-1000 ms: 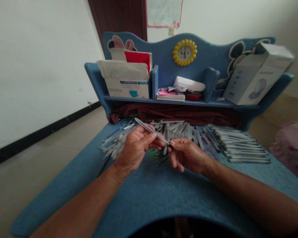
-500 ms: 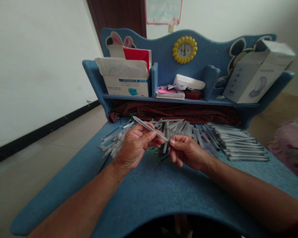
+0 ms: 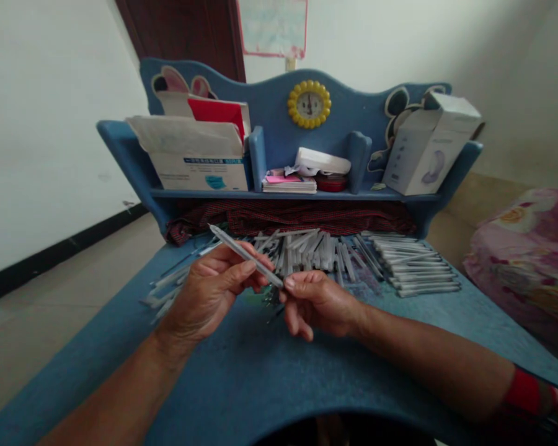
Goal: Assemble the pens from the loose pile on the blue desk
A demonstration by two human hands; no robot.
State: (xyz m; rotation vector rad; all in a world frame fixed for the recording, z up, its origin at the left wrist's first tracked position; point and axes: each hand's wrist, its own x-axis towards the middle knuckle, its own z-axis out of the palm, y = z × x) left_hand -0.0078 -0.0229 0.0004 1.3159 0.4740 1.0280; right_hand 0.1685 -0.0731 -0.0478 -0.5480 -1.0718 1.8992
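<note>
1. translucent pen barrel (image 3: 235, 246): held slanting above the blue tabletop (image 3: 260, 378), toward its back edge.
2. left hand (image 3: 207, 288) grips its middle, closed; right hand (image 3: 320, 300) pinches its lower end, apparently working there.
3. this calls for a steady left hold.
4. beyond: loose barrels (image 3: 307, 248) along the back edge, stacked pens (image 3: 418, 266) toward the right corner.

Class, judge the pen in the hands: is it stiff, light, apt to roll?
The pen is probably stiff: one end juts past the left hand without sagging. It's likely light, being so slim. Narrow and straight, it might roll.
</note>
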